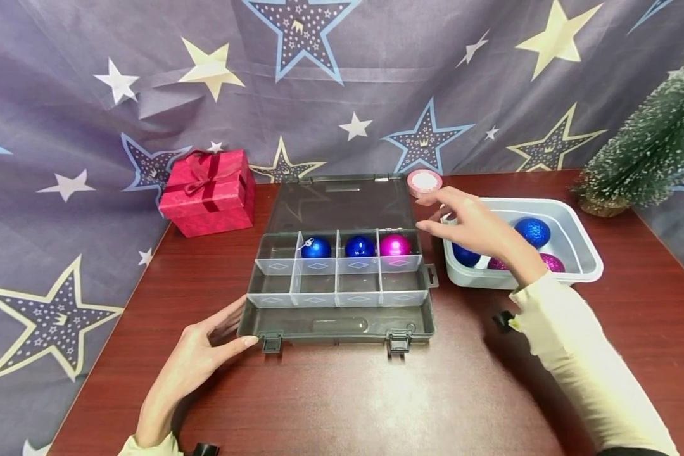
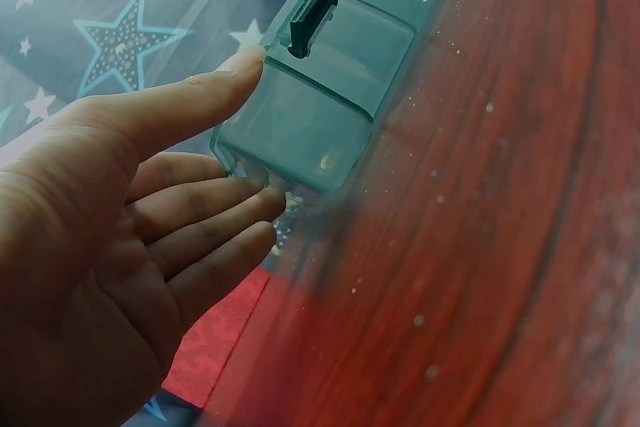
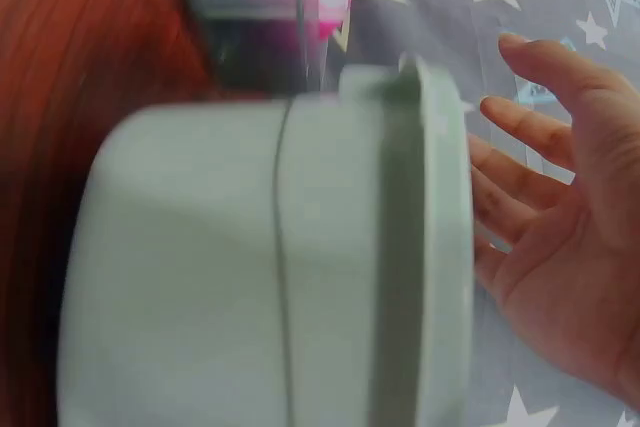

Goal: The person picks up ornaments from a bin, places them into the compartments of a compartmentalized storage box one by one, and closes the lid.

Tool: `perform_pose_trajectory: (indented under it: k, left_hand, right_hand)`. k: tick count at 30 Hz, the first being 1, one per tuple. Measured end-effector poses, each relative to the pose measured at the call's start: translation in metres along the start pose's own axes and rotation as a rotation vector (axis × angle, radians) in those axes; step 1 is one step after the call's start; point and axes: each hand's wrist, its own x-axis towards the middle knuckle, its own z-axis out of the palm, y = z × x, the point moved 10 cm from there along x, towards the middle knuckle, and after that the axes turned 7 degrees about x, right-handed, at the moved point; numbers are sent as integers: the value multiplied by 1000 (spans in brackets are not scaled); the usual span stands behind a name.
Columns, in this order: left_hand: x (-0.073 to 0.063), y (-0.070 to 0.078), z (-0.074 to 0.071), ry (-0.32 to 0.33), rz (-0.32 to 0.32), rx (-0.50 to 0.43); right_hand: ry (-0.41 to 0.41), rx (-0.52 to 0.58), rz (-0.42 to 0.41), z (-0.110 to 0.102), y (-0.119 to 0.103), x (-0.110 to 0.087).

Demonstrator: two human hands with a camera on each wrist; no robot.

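A grey see-through compartment box (image 1: 336, 324) lies on the table with its lid (image 1: 344, 206) laid back. Its back row holds a blue ball ornament (image 1: 316, 247), a darker blue ball (image 1: 360, 247) and a pink ball (image 1: 396, 245) in separate compartments; the leftmost one is empty. At the box's front left corner, my left hand (image 1: 202, 348) touches the edge with its thumb, its fingers extended along the side. Over the left part of a pale plastic tub (image 1: 589, 256) hovers my right hand (image 1: 473, 221), fingers apart and holding nothing. Blue (image 1: 532, 232) and glittery pink balls (image 1: 551, 263) lie in the tub, partly hidden by that arm.
A red gift box (image 1: 208, 196) stands at the back left. Behind the compartment box lies a round pink-and-white item (image 1: 424, 182). A small frosted tree (image 1: 650, 139) rises at the back right. A star-patterned cloth (image 1: 319, 114) hangs behind the table.
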Motion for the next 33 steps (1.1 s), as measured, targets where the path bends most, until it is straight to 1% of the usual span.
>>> perform_pose_trajectory:
  k: [7, 14, 19, 23, 28, 33]
  left_hand:
    - [-1, -1, 0, -6, -17, -9]
    - [0, -3, 2, -17, -27, -15]
    - [0, -2, 2, -13, -18, -5]
    - [0, -1, 1, -8, -12, 1]
    - [0, -2, -1, -3, -22, 16]
    - [0, -2, 0, -8, -22, 16]
  right_hand:
    - [64, -23, 107, -24, 21, -24]
    - [101, -54, 124, -46, 44, -51]
    - [134, -112, 153, -66, 61, -73]
    - [171, -142, 198, -81, 74, -88]
    - [161, -187, 279, -86, 87, -99]
    - [137, -213, 312, -87, 91, -105]
